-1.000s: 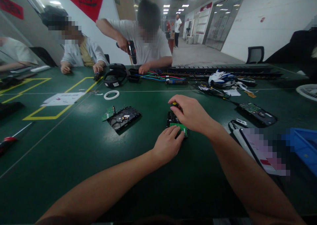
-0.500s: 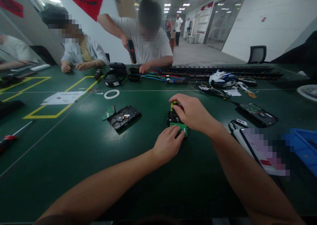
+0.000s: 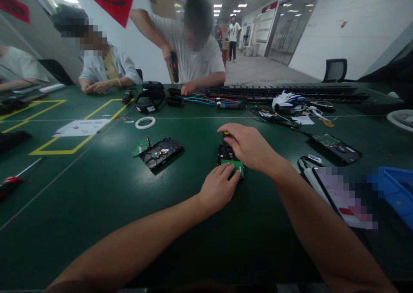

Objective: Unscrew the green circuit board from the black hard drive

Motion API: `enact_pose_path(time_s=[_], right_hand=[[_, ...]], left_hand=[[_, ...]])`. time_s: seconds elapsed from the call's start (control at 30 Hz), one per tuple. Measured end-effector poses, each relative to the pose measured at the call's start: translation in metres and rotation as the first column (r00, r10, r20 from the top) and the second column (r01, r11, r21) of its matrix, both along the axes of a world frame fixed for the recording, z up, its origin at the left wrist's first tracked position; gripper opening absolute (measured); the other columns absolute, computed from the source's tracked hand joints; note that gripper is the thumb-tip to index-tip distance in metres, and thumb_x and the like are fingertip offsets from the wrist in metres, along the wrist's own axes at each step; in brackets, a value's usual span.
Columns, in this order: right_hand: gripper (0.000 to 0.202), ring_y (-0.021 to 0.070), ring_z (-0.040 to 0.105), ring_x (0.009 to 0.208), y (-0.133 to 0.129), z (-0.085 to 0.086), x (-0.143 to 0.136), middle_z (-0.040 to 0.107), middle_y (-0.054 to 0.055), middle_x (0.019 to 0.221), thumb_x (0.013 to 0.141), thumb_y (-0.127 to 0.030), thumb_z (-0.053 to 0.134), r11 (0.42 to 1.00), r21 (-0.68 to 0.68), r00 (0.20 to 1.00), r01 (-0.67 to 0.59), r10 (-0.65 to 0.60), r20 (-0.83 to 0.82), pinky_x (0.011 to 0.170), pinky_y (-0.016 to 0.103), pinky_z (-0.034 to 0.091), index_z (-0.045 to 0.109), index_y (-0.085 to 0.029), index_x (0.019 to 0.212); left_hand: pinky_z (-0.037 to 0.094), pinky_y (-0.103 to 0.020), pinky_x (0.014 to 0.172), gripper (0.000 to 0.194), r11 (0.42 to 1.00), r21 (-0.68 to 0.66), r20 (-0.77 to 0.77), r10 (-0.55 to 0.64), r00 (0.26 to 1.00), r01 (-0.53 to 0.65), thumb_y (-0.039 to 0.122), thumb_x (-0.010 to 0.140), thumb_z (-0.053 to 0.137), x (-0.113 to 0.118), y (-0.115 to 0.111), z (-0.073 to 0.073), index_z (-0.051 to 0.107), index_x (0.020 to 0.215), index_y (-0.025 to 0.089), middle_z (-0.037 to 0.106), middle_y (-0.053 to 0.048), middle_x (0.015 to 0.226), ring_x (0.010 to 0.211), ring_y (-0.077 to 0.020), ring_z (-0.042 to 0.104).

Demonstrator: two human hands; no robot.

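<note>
A hard drive (image 3: 220, 158) with a green circuit board (image 3: 236, 164) lies on the table in front of me. My left hand (image 3: 220, 186) holds it down, fingers bent over the board's near side. Above its far part, my right hand (image 3: 248, 143) grips the short handle of a screwdriver (image 3: 226, 134), black and yellow, standing upright. Its tip is hidden from view. To the left, a second hard drive (image 3: 163, 153) rests with its underside up, and a loose green circuit board (image 3: 141, 147) touches its far left corner.
On the right are another hard drive (image 3: 335, 149), a phone-like device (image 3: 342, 198) and a blue bin (image 3: 396, 189). A white tape ring (image 3: 145, 122) and a red-black screwdriver (image 3: 13, 180) lie left. Across the table, a co-worker holds a power drill (image 3: 174, 66) over wires.
My right fingers have shifted round the screwdriver's handle, so less yellow shows. My left hand and the hard drive stay put. The co-worker's drill has moved slightly right.
</note>
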State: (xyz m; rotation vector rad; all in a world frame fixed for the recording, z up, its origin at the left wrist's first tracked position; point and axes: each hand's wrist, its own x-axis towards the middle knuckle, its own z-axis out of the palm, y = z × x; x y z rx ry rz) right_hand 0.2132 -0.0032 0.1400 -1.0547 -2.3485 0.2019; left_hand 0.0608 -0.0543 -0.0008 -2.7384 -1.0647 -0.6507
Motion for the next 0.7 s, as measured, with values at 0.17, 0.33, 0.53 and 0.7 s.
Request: enact_pose_path(time_s=[0.17, 0.33, 0.53, 0.7], right_hand=[[0.025, 0.0249, 0.066, 0.111, -0.0004, 0.0000, -0.0003, 0.072, 0.010, 0.120, 0.099, -0.013, 0.052, 0.999, 0.025, 0.998, 0.034, -0.035, 0.050, 0.098, 0.039, 0.047, 0.067, -0.019, 0.117], [0.015, 0.0244, 0.064, 0.096, -0.0037, 0.0034, -0.0026, 0.069, 0.010, 0.107, 0.102, -0.029, 0.061, 0.981, 0.080, 0.975, 0.180, -0.188, 0.121, 0.086, 0.037, 0.046, 0.068, -0.018, 0.109], [0.025, 0.0234, 0.062, 0.089, -0.0041, 0.0014, -0.0059, 0.067, 0.009, 0.100, 0.102, -0.043, 0.062, 0.959, 0.139, 0.953, 0.247, -0.266, 0.145, 0.078, 0.035, 0.044, 0.069, -0.019, 0.103], [0.024, 0.0258, 0.067, 0.103, -0.0011, -0.0014, -0.0059, 0.071, 0.013, 0.113, 0.105, -0.032, 0.056, 0.976, 0.101, 0.973, 0.192, -0.203, 0.108, 0.089, 0.038, 0.049, 0.072, -0.017, 0.116]], left_hand=[[0.053, -0.049, 0.109, 0.032, 1.000, -0.007, -0.006, 0.001, 1.000, -0.001, 0.022, 0.103, 0.052, 0.0007, 0.0008, -0.0008, 0.062, 0.133, 0.015, 0.063, -0.016, 0.137, 0.132, -0.0312, 0.059], [0.052, -0.048, 0.110, 0.033, 1.000, -0.015, -0.011, 0.000, 1.000, 0.000, 0.022, 0.103, 0.054, 0.0007, 0.0007, 0.0001, 0.062, 0.134, 0.014, 0.063, -0.017, 0.136, 0.132, -0.0315, 0.059], [0.052, -0.048, 0.110, 0.034, 1.000, -0.015, -0.030, 0.002, 1.000, -0.003, 0.023, 0.103, 0.052, 0.0002, -0.0002, 0.0024, 0.062, 0.135, 0.014, 0.063, -0.016, 0.137, 0.133, -0.0320, 0.058], [0.052, -0.048, 0.110, 0.033, 1.000, -0.006, -0.016, 0.001, 1.000, -0.001, 0.022, 0.103, 0.052, 0.0002, -0.0005, 0.0030, 0.062, 0.134, 0.015, 0.063, -0.016, 0.136, 0.133, -0.0314, 0.059]])
